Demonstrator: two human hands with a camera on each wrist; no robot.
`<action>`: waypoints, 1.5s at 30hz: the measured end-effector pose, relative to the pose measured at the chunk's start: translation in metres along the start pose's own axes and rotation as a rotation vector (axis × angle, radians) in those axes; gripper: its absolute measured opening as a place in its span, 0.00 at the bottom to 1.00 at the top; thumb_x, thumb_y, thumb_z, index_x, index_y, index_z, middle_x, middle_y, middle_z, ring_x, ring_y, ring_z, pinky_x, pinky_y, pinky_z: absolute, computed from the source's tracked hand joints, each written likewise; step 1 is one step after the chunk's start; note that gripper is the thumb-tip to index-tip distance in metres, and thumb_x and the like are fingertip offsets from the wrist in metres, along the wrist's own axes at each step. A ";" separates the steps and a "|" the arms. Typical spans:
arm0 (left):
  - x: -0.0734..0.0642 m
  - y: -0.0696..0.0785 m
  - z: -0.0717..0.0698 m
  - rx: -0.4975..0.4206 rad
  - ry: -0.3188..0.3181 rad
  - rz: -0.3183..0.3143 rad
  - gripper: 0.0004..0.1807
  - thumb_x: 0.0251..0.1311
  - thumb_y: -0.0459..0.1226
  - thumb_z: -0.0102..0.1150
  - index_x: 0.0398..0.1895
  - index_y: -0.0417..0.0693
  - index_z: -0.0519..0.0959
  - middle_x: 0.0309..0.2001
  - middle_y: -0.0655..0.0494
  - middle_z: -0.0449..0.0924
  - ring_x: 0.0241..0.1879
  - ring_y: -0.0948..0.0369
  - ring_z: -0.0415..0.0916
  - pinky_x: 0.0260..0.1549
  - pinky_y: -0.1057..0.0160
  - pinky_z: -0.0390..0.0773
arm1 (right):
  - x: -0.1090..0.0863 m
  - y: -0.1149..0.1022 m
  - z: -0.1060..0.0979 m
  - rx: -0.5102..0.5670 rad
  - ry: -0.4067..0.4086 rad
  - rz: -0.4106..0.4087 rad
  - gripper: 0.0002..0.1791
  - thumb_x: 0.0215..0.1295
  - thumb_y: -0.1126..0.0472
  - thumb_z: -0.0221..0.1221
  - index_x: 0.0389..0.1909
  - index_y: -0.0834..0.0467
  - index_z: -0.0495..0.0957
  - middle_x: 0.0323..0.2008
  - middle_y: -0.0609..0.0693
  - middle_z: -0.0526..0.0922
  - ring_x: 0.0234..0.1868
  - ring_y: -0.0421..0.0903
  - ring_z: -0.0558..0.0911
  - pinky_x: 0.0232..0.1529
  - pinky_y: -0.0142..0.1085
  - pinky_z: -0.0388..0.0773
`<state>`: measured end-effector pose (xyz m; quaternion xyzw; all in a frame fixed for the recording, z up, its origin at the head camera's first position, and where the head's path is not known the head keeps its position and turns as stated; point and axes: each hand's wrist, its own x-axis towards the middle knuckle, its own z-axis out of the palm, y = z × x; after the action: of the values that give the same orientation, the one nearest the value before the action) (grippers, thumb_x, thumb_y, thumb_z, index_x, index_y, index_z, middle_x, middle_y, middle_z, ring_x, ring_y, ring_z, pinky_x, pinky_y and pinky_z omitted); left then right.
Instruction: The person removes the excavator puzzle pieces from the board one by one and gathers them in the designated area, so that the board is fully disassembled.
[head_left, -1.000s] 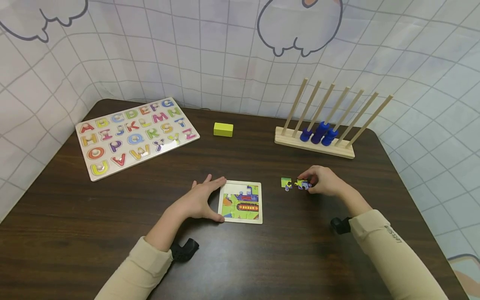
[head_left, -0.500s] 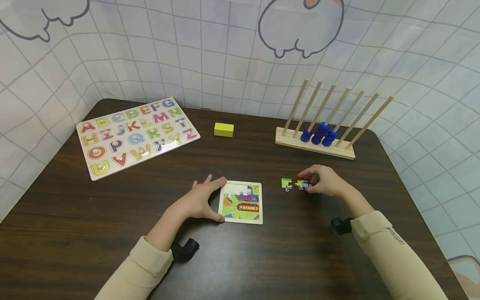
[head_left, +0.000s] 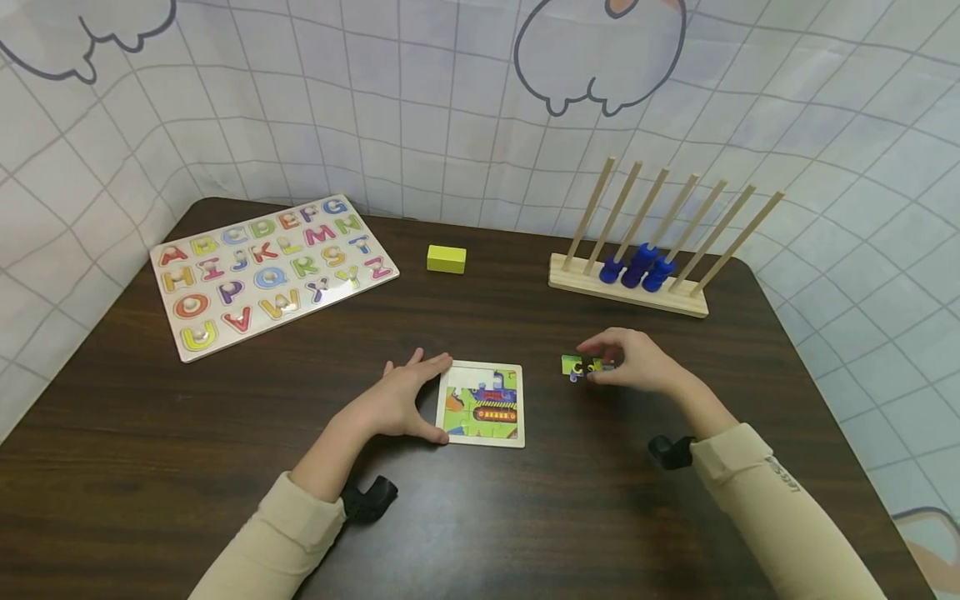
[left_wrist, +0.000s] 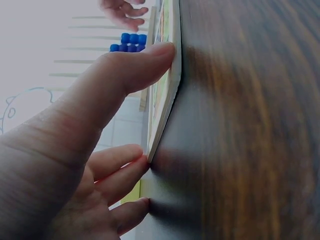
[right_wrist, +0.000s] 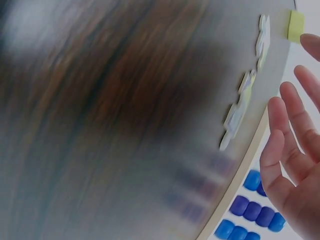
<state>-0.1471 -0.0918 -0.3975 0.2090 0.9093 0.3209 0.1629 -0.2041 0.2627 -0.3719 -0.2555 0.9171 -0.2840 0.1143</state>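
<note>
A square wooden jigsaw tray (head_left: 487, 444) lies on the table, partly filled with pieces showing a digger-like vehicle; its upper left is bare. My left hand (head_left: 393, 398) rests at its left side, thumb and forefinger spread to two corners. In the left wrist view the thumb touches the tray edge (left_wrist: 173, 75). To the right lie two loose jigsaw pieces, a green one (head_left: 572, 365) and one (head_left: 597, 365) partly hidden by my right hand (head_left: 633, 362). In the right wrist view that hand's fingers are parted and hold nothing, apart from the pieces (right_wrist: 240, 107).
An alphabet board (head_left: 273, 275) lies at the back left. A yellow block (head_left: 446, 259) sits at the back middle. Behind my right hand stands a wooden peg rack (head_left: 628, 287) with blue beads (head_left: 640, 265) on some upright rods. A patterned curtain (head_left: 450, 108) hangs behind the table.
My right hand has shifted left from beside the right-hand loose piece to over it, nearer the green one. The left hand and tray stay put.
</note>
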 end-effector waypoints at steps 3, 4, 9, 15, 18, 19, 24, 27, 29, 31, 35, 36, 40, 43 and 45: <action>0.000 0.000 0.000 0.003 -0.001 0.002 0.55 0.33 0.46 0.77 0.68 0.44 0.59 0.68 0.52 0.56 0.69 0.49 0.39 0.60 0.37 0.37 | 0.003 -0.005 0.004 0.013 -0.002 -0.010 0.21 0.51 0.65 0.66 0.47 0.63 0.77 0.44 0.56 0.79 0.38 0.51 0.79 0.39 0.45 0.76; 0.000 0.000 0.000 0.005 -0.002 0.002 0.55 0.33 0.46 0.77 0.67 0.43 0.59 0.68 0.52 0.56 0.69 0.49 0.39 0.60 0.37 0.37 | 0.004 -0.007 0.005 0.019 -0.003 -0.013 0.21 0.51 0.65 0.66 0.48 0.63 0.77 0.44 0.56 0.79 0.38 0.51 0.79 0.38 0.45 0.76; 0.001 0.001 -0.001 0.019 -0.007 -0.004 0.55 0.31 0.46 0.77 0.67 0.43 0.59 0.68 0.52 0.56 0.69 0.48 0.39 0.60 0.36 0.39 | 0.009 -0.017 0.011 0.032 -0.015 -0.036 0.21 0.51 0.65 0.65 0.49 0.62 0.77 0.45 0.55 0.78 0.38 0.51 0.78 0.36 0.41 0.76; 0.002 0.003 -0.003 0.024 -0.010 -0.017 0.55 0.30 0.45 0.78 0.66 0.43 0.60 0.67 0.51 0.57 0.69 0.47 0.41 0.60 0.37 0.40 | 0.017 -0.028 0.018 0.032 -0.040 -0.055 0.22 0.51 0.62 0.66 0.49 0.61 0.77 0.43 0.55 0.78 0.38 0.49 0.77 0.34 0.37 0.74; 0.003 0.005 -0.003 0.032 -0.008 -0.027 0.55 0.30 0.45 0.78 0.66 0.42 0.61 0.67 0.50 0.58 0.69 0.47 0.42 0.60 0.36 0.41 | 0.023 -0.034 0.021 0.030 -0.064 -0.066 0.22 0.52 0.60 0.66 0.49 0.60 0.77 0.43 0.54 0.78 0.39 0.49 0.76 0.35 0.39 0.74; 0.004 0.005 -0.003 0.035 -0.008 -0.032 0.55 0.29 0.45 0.78 0.66 0.42 0.61 0.67 0.51 0.58 0.69 0.47 0.42 0.60 0.36 0.41 | 0.024 -0.036 0.022 0.029 -0.073 -0.067 0.22 0.52 0.60 0.66 0.50 0.60 0.77 0.44 0.54 0.78 0.40 0.49 0.76 0.36 0.39 0.74; 0.004 0.006 -0.003 0.050 -0.002 -0.038 0.56 0.28 0.45 0.79 0.66 0.42 0.61 0.67 0.51 0.58 0.69 0.47 0.43 0.59 0.35 0.42 | 0.033 -0.048 0.030 0.022 -0.121 -0.078 0.23 0.51 0.59 0.67 0.50 0.58 0.77 0.46 0.52 0.77 0.41 0.49 0.75 0.39 0.40 0.74; 0.004 0.006 -0.003 0.050 -0.004 -0.035 0.56 0.29 0.45 0.79 0.66 0.42 0.61 0.67 0.51 0.58 0.69 0.47 0.42 0.59 0.35 0.42 | 0.037 -0.053 0.034 0.035 -0.147 -0.087 0.24 0.50 0.60 0.67 0.50 0.58 0.77 0.47 0.52 0.77 0.41 0.49 0.75 0.41 0.41 0.74; 0.004 0.007 -0.003 0.049 -0.008 -0.034 0.55 0.29 0.46 0.78 0.66 0.42 0.61 0.67 0.51 0.58 0.69 0.46 0.42 0.59 0.35 0.42 | 0.040 -0.056 0.038 0.041 -0.162 -0.094 0.24 0.50 0.60 0.67 0.51 0.58 0.77 0.47 0.52 0.76 0.41 0.49 0.75 0.42 0.41 0.74; 0.004 0.007 -0.003 0.047 -0.011 -0.035 0.55 0.29 0.46 0.78 0.66 0.42 0.61 0.67 0.51 0.58 0.69 0.46 0.42 0.59 0.35 0.42 | 0.042 -0.059 0.041 0.045 -0.175 -0.100 0.25 0.50 0.60 0.67 0.51 0.59 0.76 0.48 0.52 0.76 0.41 0.48 0.75 0.44 0.41 0.73; 0.004 0.007 -0.003 0.044 -0.014 -0.036 0.55 0.29 0.46 0.78 0.66 0.43 0.61 0.67 0.51 0.58 0.69 0.46 0.42 0.59 0.35 0.41 | 0.047 -0.062 0.044 0.048 -0.202 -0.099 0.25 0.50 0.60 0.67 0.52 0.59 0.76 0.48 0.51 0.77 0.42 0.48 0.74 0.45 0.39 0.73; 0.004 0.007 -0.003 0.043 -0.014 -0.036 0.55 0.30 0.46 0.78 0.66 0.43 0.61 0.67 0.51 0.58 0.69 0.46 0.42 0.59 0.35 0.41 | 0.048 -0.063 0.045 0.047 -0.208 -0.097 0.25 0.50 0.60 0.67 0.52 0.59 0.76 0.48 0.51 0.77 0.42 0.48 0.74 0.45 0.39 0.73; 0.004 0.007 -0.002 0.042 -0.014 -0.035 0.55 0.29 0.46 0.78 0.66 0.43 0.61 0.67 0.51 0.58 0.69 0.46 0.42 0.59 0.35 0.41 | 0.052 -0.065 0.047 0.039 -0.229 -0.091 0.26 0.50 0.61 0.67 0.52 0.58 0.76 0.47 0.50 0.77 0.41 0.48 0.73 0.44 0.38 0.72; 0.004 0.007 -0.003 0.041 -0.013 -0.032 0.55 0.29 0.46 0.78 0.66 0.42 0.61 0.67 0.51 0.58 0.69 0.46 0.42 0.59 0.35 0.41 | 0.054 -0.067 0.048 0.030 -0.240 -0.094 0.26 0.49 0.61 0.68 0.52 0.58 0.76 0.47 0.50 0.77 0.40 0.48 0.72 0.42 0.37 0.71; 0.004 0.007 -0.003 0.041 -0.014 -0.037 0.56 0.29 0.46 0.78 0.66 0.43 0.60 0.67 0.51 0.58 0.69 0.47 0.41 0.59 0.36 0.41 | 0.054 -0.068 0.048 0.023 -0.247 -0.094 0.26 0.49 0.62 0.68 0.52 0.57 0.76 0.46 0.50 0.76 0.39 0.48 0.72 0.41 0.36 0.71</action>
<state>-0.1495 -0.0863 -0.3913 0.1978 0.9182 0.2975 0.1709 -0.2054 0.1632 -0.3747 -0.3299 0.8797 -0.2660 0.2156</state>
